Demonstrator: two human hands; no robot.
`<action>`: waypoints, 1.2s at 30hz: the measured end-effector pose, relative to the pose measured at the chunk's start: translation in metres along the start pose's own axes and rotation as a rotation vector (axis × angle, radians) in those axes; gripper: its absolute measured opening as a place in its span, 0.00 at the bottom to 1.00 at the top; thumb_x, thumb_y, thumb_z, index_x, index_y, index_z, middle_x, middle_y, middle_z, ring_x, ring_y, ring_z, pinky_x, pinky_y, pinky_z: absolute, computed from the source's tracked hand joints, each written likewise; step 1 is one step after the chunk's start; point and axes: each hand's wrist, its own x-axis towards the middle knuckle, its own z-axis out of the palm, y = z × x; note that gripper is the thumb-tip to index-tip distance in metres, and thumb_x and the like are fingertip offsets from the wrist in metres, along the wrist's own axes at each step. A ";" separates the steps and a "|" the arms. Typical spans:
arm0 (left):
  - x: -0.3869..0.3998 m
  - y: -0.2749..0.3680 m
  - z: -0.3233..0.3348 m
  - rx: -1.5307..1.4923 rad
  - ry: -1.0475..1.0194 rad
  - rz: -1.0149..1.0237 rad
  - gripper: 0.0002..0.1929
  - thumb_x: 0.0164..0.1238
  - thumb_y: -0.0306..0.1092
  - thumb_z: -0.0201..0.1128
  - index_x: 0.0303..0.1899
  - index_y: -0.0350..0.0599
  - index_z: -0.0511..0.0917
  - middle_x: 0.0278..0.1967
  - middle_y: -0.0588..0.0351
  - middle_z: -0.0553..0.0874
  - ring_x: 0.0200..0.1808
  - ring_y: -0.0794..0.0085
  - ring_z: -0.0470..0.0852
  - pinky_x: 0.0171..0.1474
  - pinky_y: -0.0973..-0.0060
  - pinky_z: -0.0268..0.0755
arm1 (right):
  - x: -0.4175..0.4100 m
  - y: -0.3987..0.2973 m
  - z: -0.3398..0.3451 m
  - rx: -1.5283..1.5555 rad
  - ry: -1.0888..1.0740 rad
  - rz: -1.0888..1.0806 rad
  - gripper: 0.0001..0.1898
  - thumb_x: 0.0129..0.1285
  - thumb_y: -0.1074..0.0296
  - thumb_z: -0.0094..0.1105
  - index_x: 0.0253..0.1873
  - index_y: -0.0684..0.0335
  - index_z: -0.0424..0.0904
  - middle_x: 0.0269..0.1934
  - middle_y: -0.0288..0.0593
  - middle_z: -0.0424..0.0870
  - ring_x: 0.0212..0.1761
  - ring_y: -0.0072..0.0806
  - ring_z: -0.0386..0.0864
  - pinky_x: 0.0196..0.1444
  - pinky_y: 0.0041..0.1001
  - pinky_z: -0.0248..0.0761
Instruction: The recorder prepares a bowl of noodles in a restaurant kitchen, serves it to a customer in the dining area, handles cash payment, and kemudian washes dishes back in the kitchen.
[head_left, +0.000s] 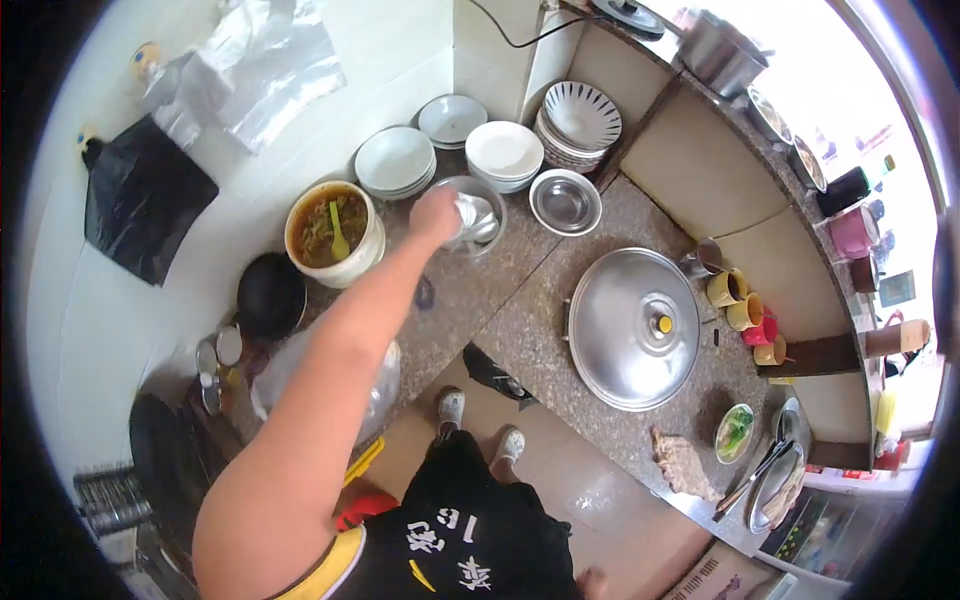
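My left hand (436, 216) reaches to the left side of a clear round bowl (501, 238) near the back wall. White spoons (480, 217) lie in that bowl, right beside my fingers. The fingertips are hidden, so whether they grip a spoon is unclear. A bit of skin, probably part of my right hand (592, 583), shows at the bottom edge beside my black shirt; its fingers cannot be made out. Left of the bowl stands a white pot (365, 264) of brown soup with a green spoon (337, 232) in it.
Stacked white bowls (504, 150) and patterned bowls (582, 116) line the back. A large metal lid (615, 337) covers much of the right counter. Beyond it are several mugs (744, 312), a meat piece (681, 465), a dish of greens (733, 433) and tongs (750, 480). A black pan (271, 296) stands left.
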 end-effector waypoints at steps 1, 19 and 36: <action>0.011 -0.009 0.002 0.080 -0.037 0.022 0.11 0.61 0.33 0.63 0.44 0.48 0.86 0.44 0.45 0.87 0.48 0.48 0.86 0.49 0.54 0.79 | -0.049 0.001 -0.009 -0.353 -0.049 -0.087 0.19 0.76 0.56 0.57 0.45 0.71 0.80 0.34 0.46 0.80 0.30 0.31 0.75 0.36 0.35 0.74; 0.089 -0.018 0.021 0.726 -0.510 0.662 0.10 0.63 0.35 0.62 0.37 0.41 0.87 0.42 0.46 0.88 0.44 0.54 0.90 0.45 0.56 0.83 | -0.174 -0.049 0.098 0.064 -0.059 0.219 0.23 0.74 0.48 0.58 0.44 0.70 0.82 0.34 0.49 0.83 0.31 0.35 0.78 0.38 0.40 0.76; 0.031 0.051 -0.063 0.164 0.146 0.569 0.08 0.67 0.31 0.63 0.44 0.42 0.84 0.39 0.46 0.86 0.40 0.52 0.85 0.43 0.60 0.76 | -0.162 -0.022 0.092 -0.433 -0.118 0.120 0.19 0.68 0.57 0.61 0.53 0.68 0.84 0.43 0.52 0.90 0.43 0.39 0.89 0.49 0.36 0.80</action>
